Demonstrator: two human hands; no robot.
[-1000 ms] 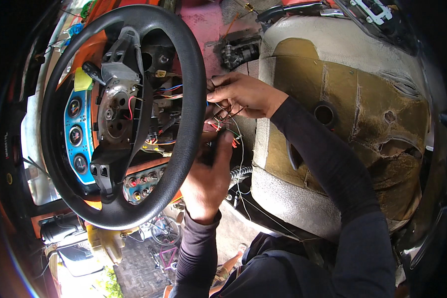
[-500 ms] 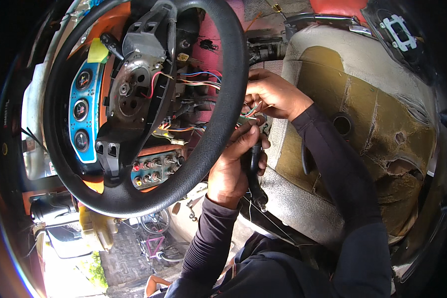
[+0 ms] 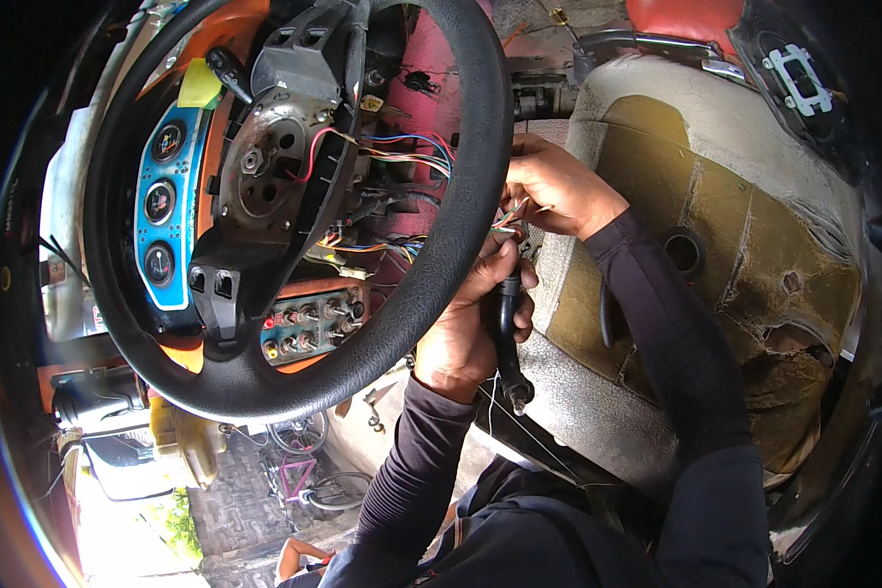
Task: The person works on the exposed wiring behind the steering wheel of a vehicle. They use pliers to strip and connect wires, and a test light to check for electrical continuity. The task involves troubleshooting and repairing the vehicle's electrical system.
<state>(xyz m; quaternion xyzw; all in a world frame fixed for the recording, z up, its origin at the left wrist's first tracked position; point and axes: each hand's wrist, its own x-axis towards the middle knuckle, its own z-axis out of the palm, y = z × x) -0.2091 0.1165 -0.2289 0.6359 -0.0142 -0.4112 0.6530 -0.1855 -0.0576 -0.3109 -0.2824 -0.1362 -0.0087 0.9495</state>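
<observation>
Nearest are the person's dark sleeves [image 3: 684, 314], one to each side of the torso. The right forearm slants up and leftward over the seat [image 3: 735, 176]; the right hand [image 3: 570, 191] is turned with its back upward, fingers pointing left and curled inward. Its grip is narrow, the fingertips drawn together on the ends of thin coloured wires [image 3: 508, 218]; the exact finger contact is partly hidden. The left forearm rises from the lower edge, and the left hand [image 3: 468, 338] is bent toward the right hand, its fingers wrapped round a black stalk [image 3: 509, 338]. The stalk hangs roughly upright, its lower end projecting below the fingers toward the seat's pale edge; the left thumb lies just below the wires.

The steering wheel [image 3: 484, 127] stands between the viewer and the work: its rim covers part of the left hand, the right fingertips and the middle of the wire run. Through its opening appear the bare metal hub [image 3: 265, 167], a loose harness [image 3: 407, 155] and, below, a switch panel [image 3: 314, 323]. Beyond the rim's left part lie a blue gauge panel [image 3: 162, 203], a second stalk [image 3: 227, 76] and a yellow tag [image 3: 199, 86]. Farthest, on the paving outside, are a bicycle [image 3: 299, 477] and another person's bent arm [image 3: 296, 557].
</observation>
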